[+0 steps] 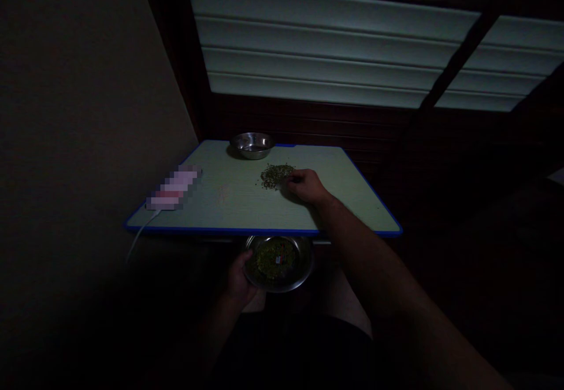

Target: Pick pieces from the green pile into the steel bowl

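My left hand [241, 277] grips the left rim of a round metal bowl [282, 289], held below the table's front edge over my lap. Small green-brown grains [269, 261] lie inside this bowl, together with a small dark item with a pale and red marking that I cannot make out. Above the table, my right hand [305, 185] has its fingers pinched together at the right side of a loose pile of similar grains [275, 174]. Whatever sits between those fingertips is too dark and small to name.
The small folding table [247, 214] has a pale green top and blue edging. A second metal bowl [252, 147] stands at its back. A blurred-out phone-like device [174, 187] with a white cable [141, 234] lies at the left. Behind is a slatted panel [326, 55]; a wall rises at left.
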`<control>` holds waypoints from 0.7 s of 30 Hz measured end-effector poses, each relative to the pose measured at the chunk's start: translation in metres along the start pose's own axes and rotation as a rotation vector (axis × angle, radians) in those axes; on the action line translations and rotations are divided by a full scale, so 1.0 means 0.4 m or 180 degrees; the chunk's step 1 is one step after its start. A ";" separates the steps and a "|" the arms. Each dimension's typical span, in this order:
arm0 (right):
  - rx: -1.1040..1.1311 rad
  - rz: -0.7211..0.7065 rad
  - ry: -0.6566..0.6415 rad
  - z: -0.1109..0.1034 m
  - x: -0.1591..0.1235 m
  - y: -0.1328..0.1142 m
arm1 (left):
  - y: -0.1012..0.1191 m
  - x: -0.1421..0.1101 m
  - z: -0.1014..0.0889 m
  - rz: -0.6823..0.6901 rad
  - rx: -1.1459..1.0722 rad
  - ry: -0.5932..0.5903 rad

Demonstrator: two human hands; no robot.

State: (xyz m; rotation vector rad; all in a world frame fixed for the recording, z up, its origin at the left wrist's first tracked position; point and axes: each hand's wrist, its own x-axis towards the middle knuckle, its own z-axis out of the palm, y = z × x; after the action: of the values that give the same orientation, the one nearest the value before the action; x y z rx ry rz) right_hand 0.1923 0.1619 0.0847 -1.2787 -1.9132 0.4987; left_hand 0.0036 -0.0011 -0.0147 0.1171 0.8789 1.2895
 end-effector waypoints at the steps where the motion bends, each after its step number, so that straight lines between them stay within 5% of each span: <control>1: 0.0028 0.0021 0.0018 0.000 0.000 0.000 | 0.000 0.001 -0.001 -0.0004 -0.0004 -0.0008; 21: -0.0054 0.0227 0.0039 -0.002 -0.003 0.001 | 0.007 -0.019 0.024 -0.0078 -0.0029 0.0054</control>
State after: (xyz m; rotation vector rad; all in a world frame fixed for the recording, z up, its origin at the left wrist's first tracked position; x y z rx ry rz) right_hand 0.1933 0.1611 0.0846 -1.3616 -1.8706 0.5107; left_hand 0.0073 -0.0030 -0.0027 0.0880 0.8862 1.2731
